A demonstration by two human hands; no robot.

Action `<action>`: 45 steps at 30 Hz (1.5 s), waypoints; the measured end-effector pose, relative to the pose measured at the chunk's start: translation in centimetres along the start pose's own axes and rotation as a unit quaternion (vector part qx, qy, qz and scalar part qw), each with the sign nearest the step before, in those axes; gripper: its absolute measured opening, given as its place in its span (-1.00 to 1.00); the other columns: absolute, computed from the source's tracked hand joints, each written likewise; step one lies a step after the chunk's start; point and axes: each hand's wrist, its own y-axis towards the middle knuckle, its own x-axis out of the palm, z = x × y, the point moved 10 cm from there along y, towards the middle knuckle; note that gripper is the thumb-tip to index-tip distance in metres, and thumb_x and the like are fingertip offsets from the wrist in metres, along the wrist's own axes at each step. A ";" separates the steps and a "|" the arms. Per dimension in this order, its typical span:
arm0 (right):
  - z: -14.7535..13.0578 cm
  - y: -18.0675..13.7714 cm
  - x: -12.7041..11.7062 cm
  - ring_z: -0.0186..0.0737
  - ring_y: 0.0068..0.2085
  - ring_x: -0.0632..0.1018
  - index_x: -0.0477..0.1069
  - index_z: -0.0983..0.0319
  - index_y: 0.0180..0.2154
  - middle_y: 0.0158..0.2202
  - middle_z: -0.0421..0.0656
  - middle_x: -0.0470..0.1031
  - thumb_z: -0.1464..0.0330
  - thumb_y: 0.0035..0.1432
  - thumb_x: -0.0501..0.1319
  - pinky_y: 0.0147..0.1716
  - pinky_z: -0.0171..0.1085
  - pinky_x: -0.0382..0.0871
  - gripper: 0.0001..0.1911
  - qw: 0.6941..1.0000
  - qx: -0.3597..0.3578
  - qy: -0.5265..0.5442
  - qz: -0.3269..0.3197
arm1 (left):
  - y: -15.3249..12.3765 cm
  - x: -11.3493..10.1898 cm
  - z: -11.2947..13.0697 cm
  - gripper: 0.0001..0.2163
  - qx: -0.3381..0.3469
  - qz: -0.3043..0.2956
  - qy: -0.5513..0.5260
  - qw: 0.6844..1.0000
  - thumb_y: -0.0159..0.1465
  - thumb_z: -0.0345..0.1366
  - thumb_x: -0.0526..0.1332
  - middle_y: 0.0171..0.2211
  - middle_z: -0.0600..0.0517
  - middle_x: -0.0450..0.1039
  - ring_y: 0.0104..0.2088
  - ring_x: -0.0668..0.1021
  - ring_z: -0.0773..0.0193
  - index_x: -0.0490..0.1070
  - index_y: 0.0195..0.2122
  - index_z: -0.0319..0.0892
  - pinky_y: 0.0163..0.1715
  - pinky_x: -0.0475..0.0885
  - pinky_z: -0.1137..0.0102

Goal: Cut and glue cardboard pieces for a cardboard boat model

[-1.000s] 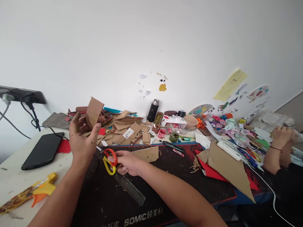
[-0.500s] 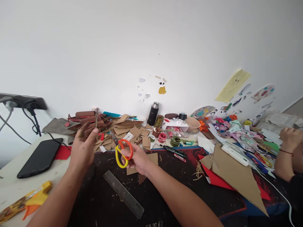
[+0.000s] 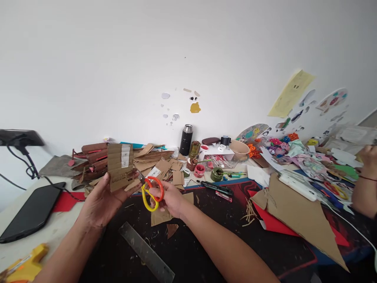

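In the head view, my left hand (image 3: 101, 202) is closed on a small brown cardboard piece (image 3: 116, 169) with a white label strip, held upright at its lower edge. Its broad printed face is turned towards me. My right hand (image 3: 172, 199) grips scissors (image 3: 143, 181) by their orange and yellow handles. Their blades point up and left, close to the cardboard's lower right side; I cannot tell whether they touch it. Below the hands, a clear ruler (image 3: 147, 251) lies slantwise on the dark mat (image 3: 212, 243). More cut cardboard (image 3: 160, 217) lies beneath my right hand.
A phone (image 3: 32, 210) and a yellow glue gun (image 3: 26, 264) lie at left. Along the wall stand a black flask (image 3: 186, 140), paint jars (image 3: 199, 170) and cardboard scraps (image 3: 160, 169). At right are a large cardboard sheet (image 3: 303, 220) and another person's arm (image 3: 365, 188).
My left hand has turned the cardboard from edge-on to face-on and lowered slightly. The scissors stay in my right hand, almost in place. The view has shifted a little.
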 end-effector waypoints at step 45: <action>-0.1 0.1 -1.8 0.03 -0.29 0.76 0.40 0.20 0.02 -0.20 0.02 0.69 -0.42 0.04 0.30 -0.35 -0.14 0.59 -0.10 0.995 -0.056 0.048 -0.067 | -1.8 -2.1 4.9 -0.25 0.349 0.176 0.550 0.738 0.25 0.06 0.36 0.20 -0.26 0.49 0.24 0.48 -0.35 0.28 0.43 -0.04 0.26 0.36 -0.19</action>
